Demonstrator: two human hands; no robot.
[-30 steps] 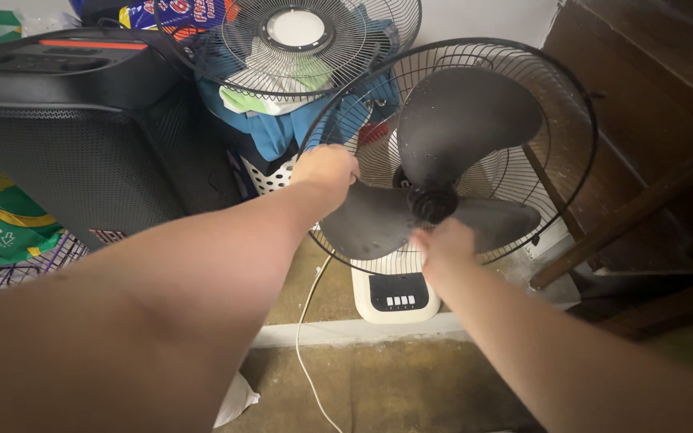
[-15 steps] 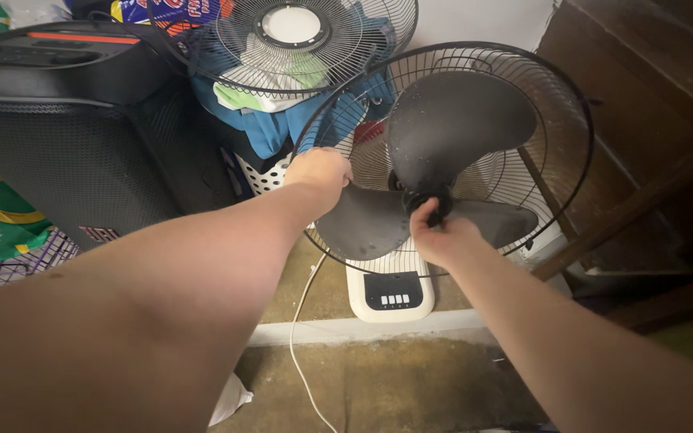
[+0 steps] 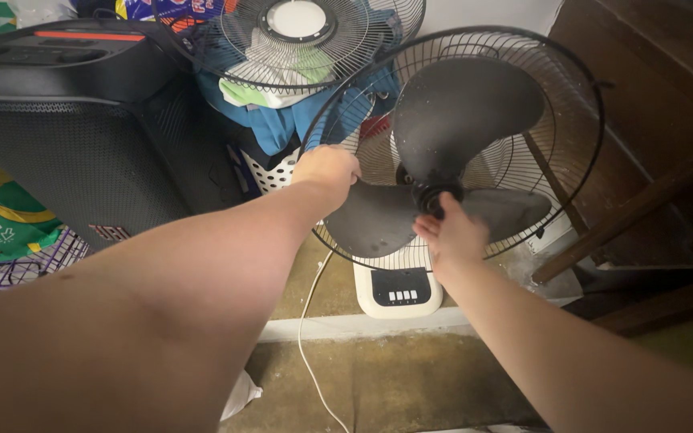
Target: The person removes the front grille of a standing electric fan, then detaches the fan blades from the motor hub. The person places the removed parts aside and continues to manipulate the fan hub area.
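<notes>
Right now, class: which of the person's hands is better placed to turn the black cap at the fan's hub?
The right hand: its fingers already touch the hub cap. The left hand grips the grille rim, likely steadying it.

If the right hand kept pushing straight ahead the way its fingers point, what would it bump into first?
Probably the black hub cap at the middle of the fan blades. The right hand's fingertips already seem to touch it, though depth is hard to judge.

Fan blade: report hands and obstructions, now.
Left hand gripping rear guard rim. Right hand fingers at blade hub. Front guard off; nothing blocking the blade.
</notes>
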